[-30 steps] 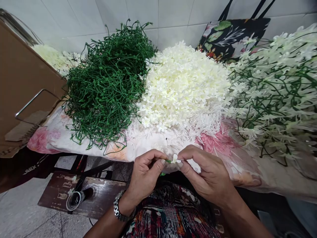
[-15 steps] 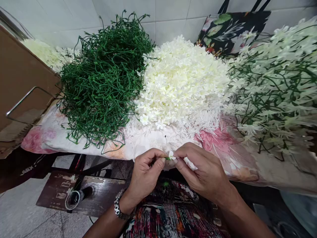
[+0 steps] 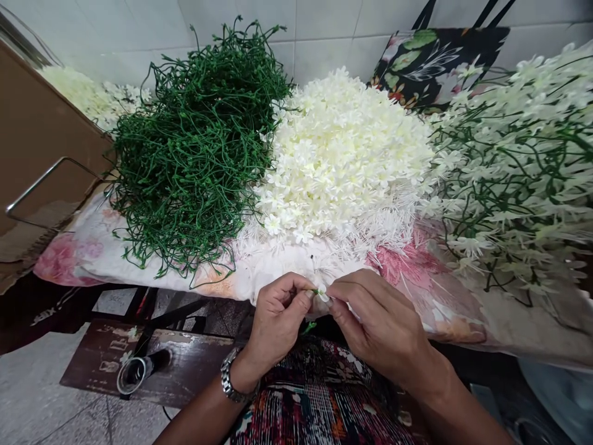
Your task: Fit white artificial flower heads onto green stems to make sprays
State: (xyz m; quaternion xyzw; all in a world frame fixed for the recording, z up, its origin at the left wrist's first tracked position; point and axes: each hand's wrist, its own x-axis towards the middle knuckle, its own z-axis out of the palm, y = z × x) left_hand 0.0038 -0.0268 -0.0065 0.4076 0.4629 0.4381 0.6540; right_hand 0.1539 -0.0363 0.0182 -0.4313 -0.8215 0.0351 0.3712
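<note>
My left hand (image 3: 277, 321), a metal watch on its wrist, pinches a thin green plastic stem (image 3: 309, 326) whose lower end curls below the fingers. My right hand (image 3: 376, 327) pinches a small white artificial flower (image 3: 323, 295) against the stem's tip. Both hands meet just in front of the floral cloth (image 3: 398, 266). Behind them lie a tangled heap of green stems (image 3: 194, 154) and a mound of loose white flowers (image 3: 345, 154).
Finished white-flowered sprigs (image 3: 523, 173) are piled at the right. A brown cardboard box (image 3: 32, 148) with a metal handle stands at the left. A floral bag (image 3: 435, 62) leans on the tiled wall. Below left are a dark wooden board (image 3: 88, 358) and a small round tin (image 3: 130, 374).
The hands have drawn closer together, so the white flower now sits tight against the left fingertips. The view shifted slightly.
</note>
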